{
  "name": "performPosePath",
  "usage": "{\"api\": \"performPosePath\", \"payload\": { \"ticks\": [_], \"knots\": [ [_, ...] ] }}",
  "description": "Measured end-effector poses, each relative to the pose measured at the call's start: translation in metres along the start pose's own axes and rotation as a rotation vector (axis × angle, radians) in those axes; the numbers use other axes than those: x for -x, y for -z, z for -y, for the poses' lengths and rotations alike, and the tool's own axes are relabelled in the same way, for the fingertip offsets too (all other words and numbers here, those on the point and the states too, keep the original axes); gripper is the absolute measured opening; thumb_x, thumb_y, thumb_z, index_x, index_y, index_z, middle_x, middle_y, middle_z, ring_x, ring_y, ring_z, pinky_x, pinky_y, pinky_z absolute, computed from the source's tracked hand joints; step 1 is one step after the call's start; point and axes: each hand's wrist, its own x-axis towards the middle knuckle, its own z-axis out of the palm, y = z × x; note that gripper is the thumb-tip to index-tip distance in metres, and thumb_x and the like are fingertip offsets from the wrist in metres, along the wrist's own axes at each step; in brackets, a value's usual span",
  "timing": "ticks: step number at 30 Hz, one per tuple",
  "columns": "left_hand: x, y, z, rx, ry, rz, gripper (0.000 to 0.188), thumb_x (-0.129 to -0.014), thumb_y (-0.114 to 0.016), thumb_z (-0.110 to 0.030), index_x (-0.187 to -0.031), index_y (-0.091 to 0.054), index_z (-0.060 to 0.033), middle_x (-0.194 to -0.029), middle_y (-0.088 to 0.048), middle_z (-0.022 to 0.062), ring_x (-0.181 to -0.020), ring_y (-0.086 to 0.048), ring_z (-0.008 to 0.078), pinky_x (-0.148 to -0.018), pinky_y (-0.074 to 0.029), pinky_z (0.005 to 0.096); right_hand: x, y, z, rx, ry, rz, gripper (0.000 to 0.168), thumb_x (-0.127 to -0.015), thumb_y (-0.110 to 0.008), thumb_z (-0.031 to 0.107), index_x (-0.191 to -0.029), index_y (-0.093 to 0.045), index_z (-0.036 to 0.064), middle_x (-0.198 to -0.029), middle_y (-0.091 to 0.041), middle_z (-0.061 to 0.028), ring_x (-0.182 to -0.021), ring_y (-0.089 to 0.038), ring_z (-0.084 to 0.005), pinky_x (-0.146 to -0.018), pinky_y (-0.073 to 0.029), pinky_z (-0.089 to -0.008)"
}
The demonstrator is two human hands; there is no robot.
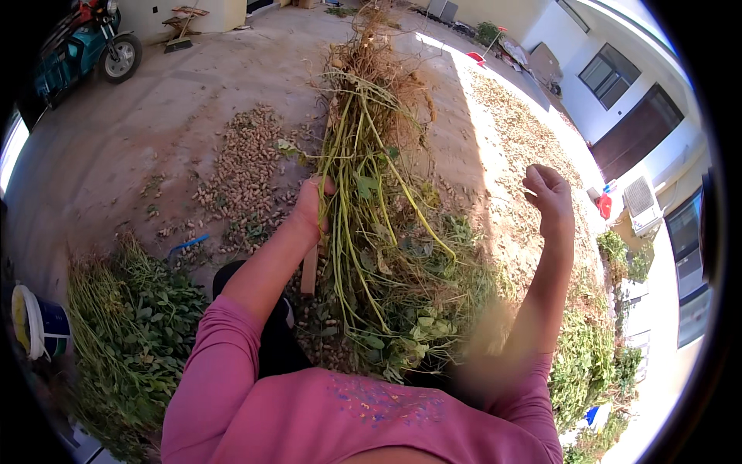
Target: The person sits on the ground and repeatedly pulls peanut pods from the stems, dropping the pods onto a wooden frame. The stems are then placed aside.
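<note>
A bundle of peanut plants (353, 174) stretches away in front of me, its tangled dry roots (377, 64) at the far end and its leafy tops toward my body. My left hand (313, 206) grips the green-yellow stems from the left side. A few pods appear to hang among the roots. Off to the right, my right hand (548, 191) is raised apart from the bundle, with curled fingers and nothing visible in them. Below the stems a wooden piece (309, 271) partly shows; the plants hide the rest of it.
Picked peanuts (249, 156) lie heaped on the ground at left, near a blue tool (190, 243). More peanuts (516, 124) are spread in sunlight at right. Leafy plants (139, 325) and a bucket (43, 325) stand at lower left. A three-wheeled vehicle (87, 52) is parked far left.
</note>
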Motion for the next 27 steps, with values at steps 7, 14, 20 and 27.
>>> {"api": "performPosePath", "payload": {
  "ticks": [7,14,20,27],
  "knots": [
    [0.000,0.005,0.006,0.009,-0.021,0.136,0.031,-0.070,-0.044,-0.008,-0.097,-0.055,0.0020,-0.084,-0.060,0.0147,-0.071,-0.062,0.0299,-0.064,-0.056,0.0430,0.019,-0.067,0.035,-0.227,0.277,0.289,0.045,-0.084,-0.066,0.031,-0.110,-0.057,-0.005,-0.094,-0.065,-0.0088,-0.087,-0.061,-0.0145,-0.075,-0.048,-0.0272],
    [-0.018,0.027,0.011,-0.101,-0.054,0.059,0.021,-0.081,-0.045,-0.014,-0.092,-0.056,0.0001,-0.081,-0.060,0.0133,-0.069,-0.062,0.0290,-0.062,-0.054,0.0431,0.026,-0.112,0.099,-0.133,0.305,0.247,0.035,-0.085,-0.064,0.032,-0.096,-0.062,-0.001,-0.067,-0.062,-0.0050,-0.061,-0.054,-0.0102,-0.056,-0.042,-0.0264],
    [-0.007,0.021,0.001,-0.112,-0.207,0.046,0.070,-0.060,-0.052,0.007,-0.128,-0.037,0.0032,-0.080,-0.053,0.0041,-0.062,-0.051,0.0145,-0.054,-0.042,0.0272,0.007,-0.126,0.072,0.124,0.518,-0.054,0.020,-0.090,-0.058,0.020,-0.085,-0.061,0.000,-0.059,-0.051,0.0025,-0.049,-0.040,-0.0029,-0.044,-0.032,-0.0200],
    [0.014,0.006,-0.009,-0.274,-0.210,0.058,0.081,-0.053,-0.054,0.009,-0.131,-0.037,0.0051,-0.100,-0.058,0.0107,-0.081,-0.056,0.0198,-0.071,-0.048,0.0281,-0.015,-0.119,0.041,0.383,0.595,-0.321,0.020,-0.088,-0.055,0.018,-0.081,-0.059,0.001,-0.062,-0.057,-0.0179,-0.055,-0.054,-0.0303,-0.054,-0.043,-0.0367]
  ]
}}
